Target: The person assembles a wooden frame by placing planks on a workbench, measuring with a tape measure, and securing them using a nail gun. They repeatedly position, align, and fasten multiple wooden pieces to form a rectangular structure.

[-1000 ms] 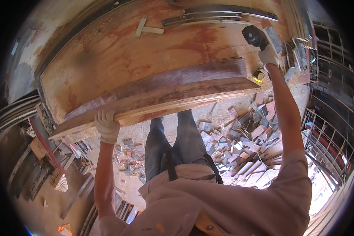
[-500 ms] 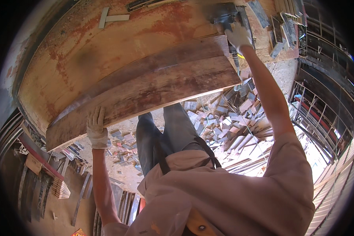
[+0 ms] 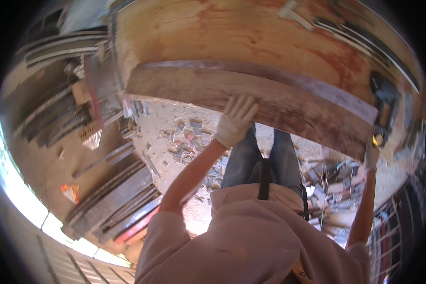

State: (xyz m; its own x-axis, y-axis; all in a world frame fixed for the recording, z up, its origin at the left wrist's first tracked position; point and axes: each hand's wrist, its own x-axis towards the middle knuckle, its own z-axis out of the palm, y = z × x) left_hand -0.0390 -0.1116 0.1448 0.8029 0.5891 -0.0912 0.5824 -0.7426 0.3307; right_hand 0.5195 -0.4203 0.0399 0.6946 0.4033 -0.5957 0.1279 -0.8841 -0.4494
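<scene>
A long dark-stained wooden board (image 3: 184,90) lies along the near edge of the plywood tabletop (image 3: 251,38), with a second, purplish board (image 3: 336,97) right behind it. My left hand (image 3: 235,118), in a white glove, rests flat on the board's front edge, fingers spread. At the board's right end my gloved right hand (image 3: 371,155) closes around the edge; its fingers are partly hidden and blurred. Just beyond that hand lies a dark power tool (image 3: 386,92) with a yellow part near its lower end.
Wood offcuts (image 3: 336,182) litter the ground in front of my legs. Long planks (image 3: 113,194) are stacked at the left. Pale strips (image 3: 296,15) and dark lengths of wood (image 3: 364,42) lie on the tabletop's far side. A metal rack (image 3: 386,232) stands at the lower right.
The view has swung, shifting the table's contents rightward. My right hand has left the power tool and come to the board's right end. My left hand has slid toward the board's middle.
</scene>
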